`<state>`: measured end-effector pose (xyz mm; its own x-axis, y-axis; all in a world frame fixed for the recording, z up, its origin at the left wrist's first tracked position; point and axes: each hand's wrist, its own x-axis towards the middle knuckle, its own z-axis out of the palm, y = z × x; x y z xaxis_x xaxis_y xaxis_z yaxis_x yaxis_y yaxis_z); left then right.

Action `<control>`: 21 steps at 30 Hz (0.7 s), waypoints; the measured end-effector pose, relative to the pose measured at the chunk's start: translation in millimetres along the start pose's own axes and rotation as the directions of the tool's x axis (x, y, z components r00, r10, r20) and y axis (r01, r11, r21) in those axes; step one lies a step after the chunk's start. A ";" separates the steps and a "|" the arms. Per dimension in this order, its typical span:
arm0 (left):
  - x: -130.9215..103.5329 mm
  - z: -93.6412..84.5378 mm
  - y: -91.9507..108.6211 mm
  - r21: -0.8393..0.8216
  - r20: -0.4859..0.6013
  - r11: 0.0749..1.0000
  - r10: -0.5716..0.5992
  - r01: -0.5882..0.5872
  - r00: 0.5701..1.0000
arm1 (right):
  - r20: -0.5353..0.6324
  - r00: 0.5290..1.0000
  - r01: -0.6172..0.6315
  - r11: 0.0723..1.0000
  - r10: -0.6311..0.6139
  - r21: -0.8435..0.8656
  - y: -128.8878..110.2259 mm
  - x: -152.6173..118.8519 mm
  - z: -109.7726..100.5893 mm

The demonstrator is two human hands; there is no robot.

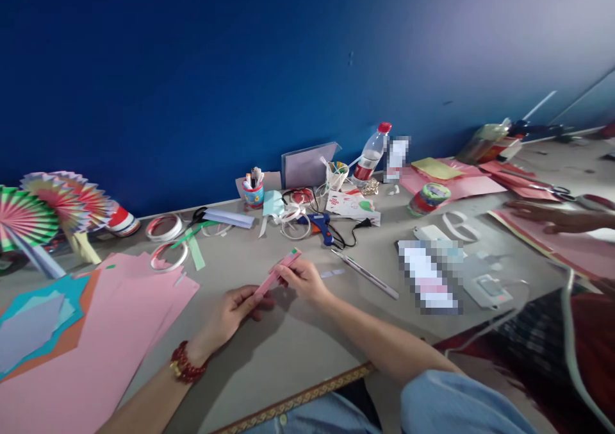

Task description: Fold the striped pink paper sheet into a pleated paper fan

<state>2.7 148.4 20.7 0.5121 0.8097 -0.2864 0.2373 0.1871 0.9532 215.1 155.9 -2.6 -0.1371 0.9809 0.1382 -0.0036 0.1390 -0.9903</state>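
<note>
Both hands, left and right, pinch a folded pink strip, whose pleats could spring open if either grip loosens.

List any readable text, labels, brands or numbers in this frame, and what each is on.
No text is readable.
Water bottle label: too blurred to read.
White card with a red knot emblem: print too small.
Tape roll: coloured pattern, no legible words.
Folded pink paper strip held by both hands: no print visible.
</note>
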 end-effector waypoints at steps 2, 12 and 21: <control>0.1 0.2 -3.6 0.019 -0.028 0.999 0.032 -0.032 0.999 | -0.002 1.000 0.006 1.000 -0.006 0.020 -0.9 -0.2 -0.6; 1.4 -3.0 -5.7 0.018 -0.042 0.998 0.066 -0.066 0.997 | -0.075 0.996 -0.039 0.979 0.055 0.198 -11.4 2.9 -0.9; 7.5 -18.0 -4.8 -0.161 -0.066 0.987 -0.005 -0.006 0.998 | -0.202 0.968 -0.078 0.944 0.148 0.320 -21.3 4.0 -8.8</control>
<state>-9.5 163.6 15.7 0.4550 0.8439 -0.2843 0.0983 0.2697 0.9579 223.3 158.1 19.1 0.0666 0.9977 -0.0098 -0.3099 0.0113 -0.9507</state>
